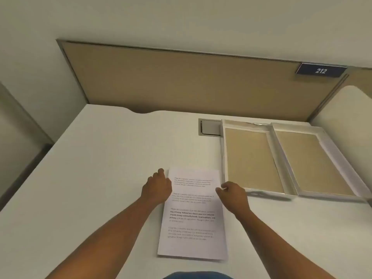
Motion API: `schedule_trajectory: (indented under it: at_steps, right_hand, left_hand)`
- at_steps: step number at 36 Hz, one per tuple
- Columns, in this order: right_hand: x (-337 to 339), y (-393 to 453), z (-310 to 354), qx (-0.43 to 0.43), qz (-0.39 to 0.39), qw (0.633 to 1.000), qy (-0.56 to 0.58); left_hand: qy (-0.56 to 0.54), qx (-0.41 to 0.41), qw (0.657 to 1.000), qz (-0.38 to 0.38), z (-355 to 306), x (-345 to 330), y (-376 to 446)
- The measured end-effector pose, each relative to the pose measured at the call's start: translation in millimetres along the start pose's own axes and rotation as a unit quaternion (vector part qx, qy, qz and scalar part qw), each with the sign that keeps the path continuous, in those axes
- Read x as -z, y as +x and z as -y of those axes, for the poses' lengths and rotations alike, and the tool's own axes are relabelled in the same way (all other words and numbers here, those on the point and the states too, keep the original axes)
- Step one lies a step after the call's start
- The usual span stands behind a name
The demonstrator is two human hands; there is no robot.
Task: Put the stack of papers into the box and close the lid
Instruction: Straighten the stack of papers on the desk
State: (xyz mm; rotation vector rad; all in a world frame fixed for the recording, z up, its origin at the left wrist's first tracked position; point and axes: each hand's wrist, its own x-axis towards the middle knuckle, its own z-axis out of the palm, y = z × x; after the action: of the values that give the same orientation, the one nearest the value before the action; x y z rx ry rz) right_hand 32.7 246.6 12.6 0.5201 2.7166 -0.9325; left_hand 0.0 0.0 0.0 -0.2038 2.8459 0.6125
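While the papers [192,214] lie flat on the table [100,168], long axis running away from the person, the left hand [157,187] and right hand [233,196] flank their far end, fingers curled, apparently gripping nothing; the open box [251,158] lies right, nearer the right hand.

A plain white table [104,162] with a rounded notch in its far edge carries three things. A stack of white printed papers [193,228] lies flat near the near edge, about midway across. A shallow white cardboard box [251,158] with a tan inside lies open toward the far right corner, its lid [314,162] flat beside it. A grey cable hatch [210,127] sits flush near the far edge, partly under the box.
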Motion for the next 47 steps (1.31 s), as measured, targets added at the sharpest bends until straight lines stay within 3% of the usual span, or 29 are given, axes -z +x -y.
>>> schedule_trajectory:
  at_steps: [6, 10, 20, 25, 31, 33, 38, 43, 47]
  right_hand:
    - [-20.2, -9.0, -25.9, -0.118, 0.077, 0.989, 0.048]
    - [-32.8, -7.9, -34.2, -0.143, 0.07, 0.979, 0.128]
    - [-34.9, 7.1, -39.4, -0.204, 0.098, 0.93, 0.29]
    - [-40.6, 3.0, -34.3, -0.171, 0.109, 0.93, 0.308]
    - [-40.7, 0.2, -32.8, -0.177, 0.169, 0.867, 0.435]
    - [-39.9, 0.2, -31.6, -0.167, 0.174, 0.874, 0.421]
    - [-43.1, -3.1, -25.1, -0.089, 0.108, 0.958, 0.25]
    - [-39.2, -13.0, -26.7, -0.018, 0.083, 0.959, 0.272]
    - [-28.9, -17.2, -28.2, 0.015, 0.085, 0.944, 0.319]
  left_hand:
    - [-0.018, 0.079, 0.99, 0.116, 12.2, -20.4, -8.7]
    - [-0.025, 0.079, 0.983, 0.163, 16.0, -34.6, -13.6]
    - [0.001, 0.063, 0.986, 0.151, 19.2, -46.0, -17.8]
    - [0.007, 0.064, 0.988, 0.142, 21.3, -50.8, -19.0]
    - [0.007, 0.062, 0.989, 0.136, 22.3, -51.0, -20.7]
    - [0.004, 0.063, 0.989, 0.136, 22.6, -50.1, -21.6]
    - [-0.044, 0.06, 0.988, 0.132, 27.7, -48.5, -21.4]
    - [-0.152, 0.077, 0.979, 0.115, 31.2, -37.9, -17.4]
    - [-0.342, 0.097, 0.929, 0.1, 24.0, -27.8, -15.3]
